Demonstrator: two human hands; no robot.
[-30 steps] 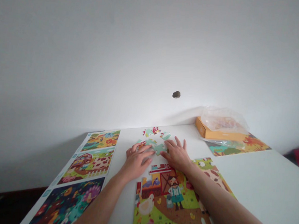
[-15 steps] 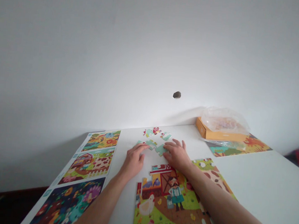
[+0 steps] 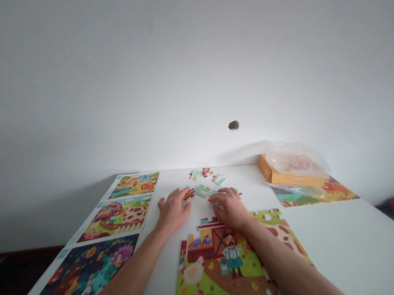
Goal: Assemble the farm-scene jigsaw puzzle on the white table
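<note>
Fingertips of my left hand (image 3: 174, 210) touch a red puzzle piece (image 3: 189, 193) on the white table; the fingers are apart. My right hand (image 3: 229, 207) rests over the table with its fingers bent down, partly covering a pale piece and a piece with red at its far side. Between the hands lies a pale green piece (image 3: 202, 191). Farther back are a red barn piece (image 3: 206, 171) and another pale piece (image 3: 219, 179). A partly joined farm puzzle (image 3: 217, 274) lies nearer me, some of it under my right forearm.
On the left lies a sheet with three printed pictures (image 3: 120, 214). At the back right, an orange box (image 3: 296, 178) carries a clear plastic bag (image 3: 292, 156), beside a colourful printed sheet (image 3: 338, 193). The wall behind has a hole (image 3: 233, 125).
My left fingers have drawn back slightly and spread, and a red piece now shows at them. My right hand has shifted slightly left and its fingers have lowered over the pale piece.
</note>
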